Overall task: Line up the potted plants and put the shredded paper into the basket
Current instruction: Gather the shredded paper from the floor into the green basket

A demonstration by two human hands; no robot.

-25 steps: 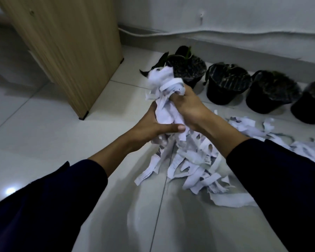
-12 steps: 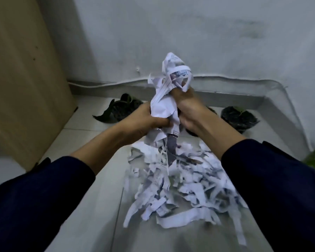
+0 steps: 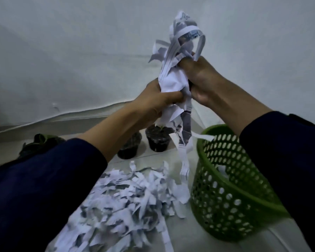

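Note:
Both hands clutch one bundle of shredded paper (image 3: 173, 80) held high in front of the wall. My left hand (image 3: 158, 100) grips its lower part and my right hand (image 3: 202, 79) its upper part. Strips dangle down from the bundle toward the floor. A green perforated basket (image 3: 231, 202) stands on the floor at the right, below my right arm, with some paper inside. A heap of shredded paper (image 3: 124, 202) lies on the tiles left of the basket. Black potted plants (image 3: 158, 140) stand in a row by the wall, partly hidden behind my left arm.
A grey wall (image 3: 80, 51) with a cable along its base closes off the far side. Another leafy pot (image 3: 42, 142) shows at the left above my dark sleeve. Pale floor tiles (image 3: 189, 233) lie in front of the basket.
My hands have lifted the paper bundle higher and swung to the right. The green basket has come into view and the wooden cabinet has left it.

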